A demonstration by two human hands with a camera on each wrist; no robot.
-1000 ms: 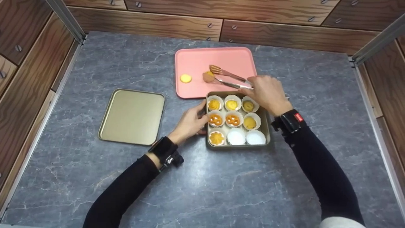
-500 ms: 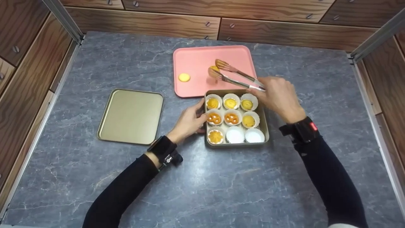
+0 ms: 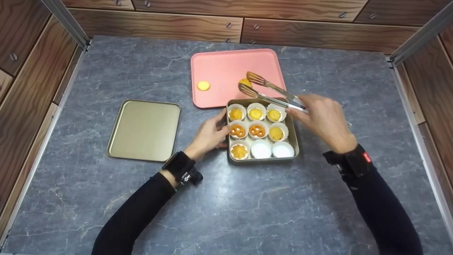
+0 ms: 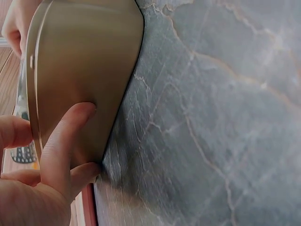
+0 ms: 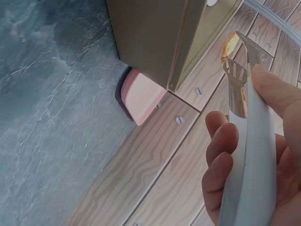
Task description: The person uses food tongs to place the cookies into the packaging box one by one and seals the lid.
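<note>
My right hand (image 3: 324,120) grips tongs (image 3: 270,101) with slotted ends. Between their tips they hold a round yellow cookie (image 3: 245,84), also seen golden-edged in the right wrist view (image 5: 230,44). The tongs reach over the back rim of a square gold tin (image 3: 292,141). My left hand (image 3: 208,134) touches the tin's left side, its fingertips pressing the wall in the left wrist view. Inside stand rows of white paper cups. Most hold cookies, including two pretzels (image 3: 257,131) and a flower-shaped cookie (image 3: 239,151). Two front cups (image 3: 261,150) show only white.
Behind the tin lies a pink tray (image 3: 226,63) with one round yellow cookie (image 3: 203,85) at its left. A gold lid (image 3: 145,129) lies flat on the grey marbled table to the left. Wood-patterned walls (image 3: 155,24) border the table.
The right hand has moved right and toward the body, drawing the tongs and the cookie in them from over the tray toward the tin. The left hand stays at the tin's side.
</note>
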